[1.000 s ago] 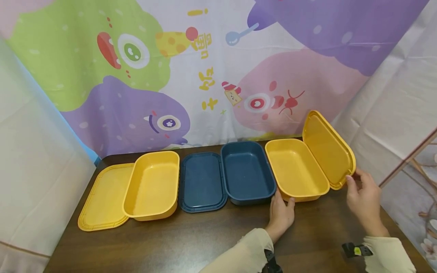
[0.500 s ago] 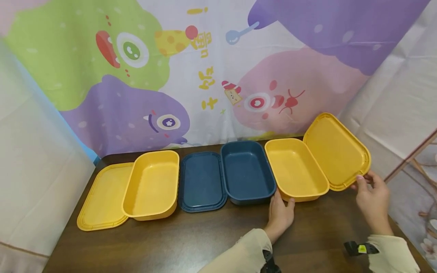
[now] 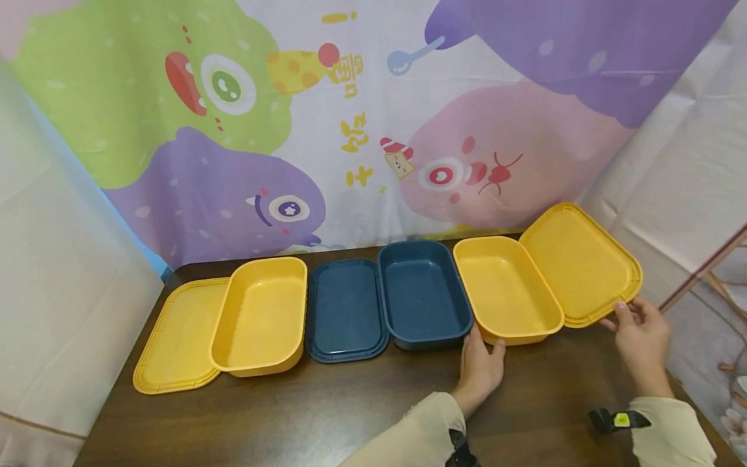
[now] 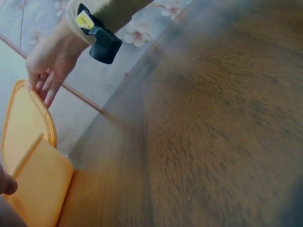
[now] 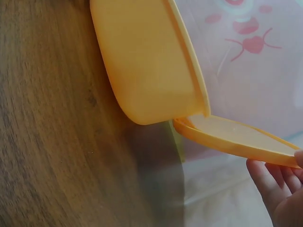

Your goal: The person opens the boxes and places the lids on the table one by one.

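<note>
At the right end of the row stands a yellow food container (image 3: 508,288), its inside bare. My left hand (image 3: 480,368) holds its near left corner, the thumb at the front wall and the fingers partly hidden between it and the blue container (image 3: 425,292). In the left wrist view only a bit of that hand (image 4: 9,183) shows. A yellow lid (image 3: 580,263) leans slantwise against the container's right side. My right hand (image 3: 642,334) pinches the lid's near right corner, thumb on top and fingers underneath; the right wrist view shows this hand (image 5: 281,187) at the lid's edge (image 5: 227,144).
Further left lie a blue lid (image 3: 348,310), a second yellow container (image 3: 262,314) and a second yellow lid (image 3: 183,337) partly under that container's side. All rest on a dark wooden table (image 3: 303,421). A printed cartoon curtain (image 3: 362,130) hangs right behind the row.
The right-hand yellow lid has tipped outward and down to the right, from steep to a lower slant, with my right hand moving along. My left hand has stayed at the container's corner.
</note>
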`<state>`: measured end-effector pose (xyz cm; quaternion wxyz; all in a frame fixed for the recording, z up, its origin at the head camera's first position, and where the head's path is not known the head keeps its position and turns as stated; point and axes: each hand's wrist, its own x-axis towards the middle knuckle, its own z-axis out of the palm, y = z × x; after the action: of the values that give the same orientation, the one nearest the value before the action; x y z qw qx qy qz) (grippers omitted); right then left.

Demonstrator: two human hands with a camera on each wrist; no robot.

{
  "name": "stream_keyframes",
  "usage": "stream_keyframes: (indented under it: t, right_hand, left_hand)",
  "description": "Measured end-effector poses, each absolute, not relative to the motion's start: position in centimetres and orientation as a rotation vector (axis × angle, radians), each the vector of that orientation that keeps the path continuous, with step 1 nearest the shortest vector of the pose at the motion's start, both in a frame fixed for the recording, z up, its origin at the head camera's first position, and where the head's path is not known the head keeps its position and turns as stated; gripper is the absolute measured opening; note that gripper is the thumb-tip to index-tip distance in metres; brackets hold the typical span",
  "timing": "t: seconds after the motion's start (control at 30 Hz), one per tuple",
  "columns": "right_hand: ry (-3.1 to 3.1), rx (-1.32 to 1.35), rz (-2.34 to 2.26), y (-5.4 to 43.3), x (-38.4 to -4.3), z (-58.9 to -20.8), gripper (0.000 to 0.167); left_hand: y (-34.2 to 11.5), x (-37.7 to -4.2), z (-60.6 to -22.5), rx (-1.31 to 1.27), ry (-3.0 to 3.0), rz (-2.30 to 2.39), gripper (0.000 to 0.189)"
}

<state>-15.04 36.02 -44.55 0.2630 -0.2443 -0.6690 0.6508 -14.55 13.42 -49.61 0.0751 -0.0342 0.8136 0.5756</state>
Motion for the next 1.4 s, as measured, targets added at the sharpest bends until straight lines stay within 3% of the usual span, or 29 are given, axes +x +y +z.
stream_keyframes:
  t: [0.5,0.8,1.2,1.4]
  right_hand:
    - [-1.786,-0.554,1.857,39.6,-16.2,-49.8,0.005]
    - [-1.684,-0.771,2.045,38.1,-15.3,-47.0,0.007]
    - [-1.805,-0.957,2.033,39.3,-15.3,-47.4,0.032]
    - [-2.205,-0.999,1.788,40.0,-15.5,-47.9,0.026]
  left_hand:
    - [13.3,-14.4,-49.5,-0.087,2.452,1.735,0.063]
    - [13.3,-14.5,-49.7,-0.066,2.444,1.736,0.064]
    - [13.3,-14.5,-49.8,-0.061,2.447,1.743,0.063]
    - [13.3,-14.5,-49.6,-0.053,2.446,1.75,0.063]
